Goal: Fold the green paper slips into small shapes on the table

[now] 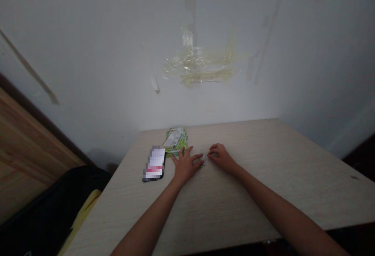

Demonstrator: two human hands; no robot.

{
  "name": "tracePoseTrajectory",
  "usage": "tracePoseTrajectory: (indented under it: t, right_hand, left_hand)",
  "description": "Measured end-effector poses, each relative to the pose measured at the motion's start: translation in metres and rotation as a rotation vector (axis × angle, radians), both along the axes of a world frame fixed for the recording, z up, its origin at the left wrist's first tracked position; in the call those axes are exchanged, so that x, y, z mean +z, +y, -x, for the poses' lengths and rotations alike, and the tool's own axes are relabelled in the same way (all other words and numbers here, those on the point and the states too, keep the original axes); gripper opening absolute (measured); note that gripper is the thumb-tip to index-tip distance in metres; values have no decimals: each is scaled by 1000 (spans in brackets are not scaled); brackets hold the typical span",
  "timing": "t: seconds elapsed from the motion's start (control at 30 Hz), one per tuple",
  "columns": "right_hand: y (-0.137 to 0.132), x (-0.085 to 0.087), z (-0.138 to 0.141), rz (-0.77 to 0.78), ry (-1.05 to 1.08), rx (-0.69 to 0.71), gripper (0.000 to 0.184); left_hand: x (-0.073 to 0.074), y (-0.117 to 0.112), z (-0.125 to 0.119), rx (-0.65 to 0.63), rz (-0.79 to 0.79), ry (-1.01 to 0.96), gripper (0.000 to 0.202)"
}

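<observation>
My left hand (185,167) is low over the table, its outer fingers spread beside a loose pile of green and white printed cards (175,139). The thumb and forefinger of that hand meet a small printed card (203,158), which shows as a narrow strip past the fingertips. Just to the right, my right hand (219,156) has its fingers curled and the tips drawn together, a little apart from the card. Whatever may be between those tips is too small to make out.
A phone (155,164) with a lit, partly blurred screen lies left of the cards. The pale wooden table (263,150) meets a wall (117,53) with peeling tape at the back. Dark and yellow cloth (84,205) is beyond the table's left edge, near wooden boards (20,146).
</observation>
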State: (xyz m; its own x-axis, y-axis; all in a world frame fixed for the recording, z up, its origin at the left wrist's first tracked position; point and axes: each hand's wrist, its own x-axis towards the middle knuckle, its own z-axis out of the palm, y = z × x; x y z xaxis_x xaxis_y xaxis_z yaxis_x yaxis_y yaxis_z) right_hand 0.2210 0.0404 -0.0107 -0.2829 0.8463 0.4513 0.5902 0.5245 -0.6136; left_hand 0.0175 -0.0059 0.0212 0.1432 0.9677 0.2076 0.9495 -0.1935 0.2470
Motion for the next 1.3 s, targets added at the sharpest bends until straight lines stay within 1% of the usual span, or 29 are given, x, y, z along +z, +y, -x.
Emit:
tracePoseTrajectory:
  t: [0.1,0.3,0.53,0.73,1.07,1.3]
  right_hand:
    - [3,-2,-3,-8,4,-3,7]
    - [6,-1,-9,-20,-9,4,7]
    - [0,3,-8,12,-28,22,6]
    - [1,1,-8,14,-12,28,7]
    - [5,2,-6,36,-8,-31,6]
    - [5,3,-3,61,-6,-72,6]
  left_hand:
    - [-3,2,2,-33,20,0,38]
    - [-4,4,2,-105,38,6,35]
    - [-3,2,1,-95,44,1,39]
    - [0,3,1,-108,84,36,42]
    - [-6,7,4,-123,94,35,41]
    - [-6,8,4,-137,109,16,41]
